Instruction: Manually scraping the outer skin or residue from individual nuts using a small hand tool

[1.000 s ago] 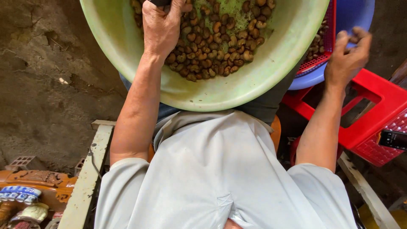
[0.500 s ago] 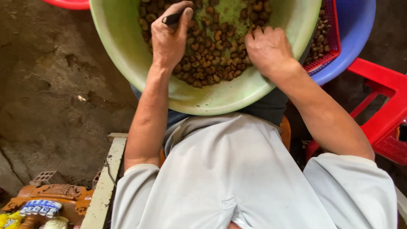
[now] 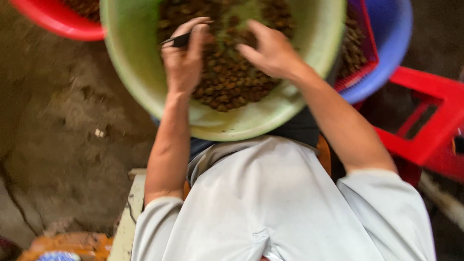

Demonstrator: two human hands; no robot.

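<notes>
A large pale green basin (image 3: 145, 92) rests on my lap, filled with small brown nuts (image 3: 227, 82). My left hand (image 3: 186, 60) is over the nuts at the basin's left side, closed around a small dark tool (image 3: 178, 40) whose end sticks out past the fingers. My right hand (image 3: 270, 48) lies in the basin to the right, palm down with fingers spread and curled into the nuts. I cannot tell whether it has any nuts in its grasp.
A blue basin (image 3: 391, 48) with a red mesh basket (image 3: 360, 53) of nuts sits at the upper right. A red plastic stool (image 3: 430, 121) stands at the right. A red bowl (image 3: 53, 21) is at the upper left. Bare dirt floor (image 3: 63, 145) lies to the left.
My right hand came from the blue basin's rim at the far right into the green basin and now digs into the nuts. The left hand stayed over the nuts with the tool.
</notes>
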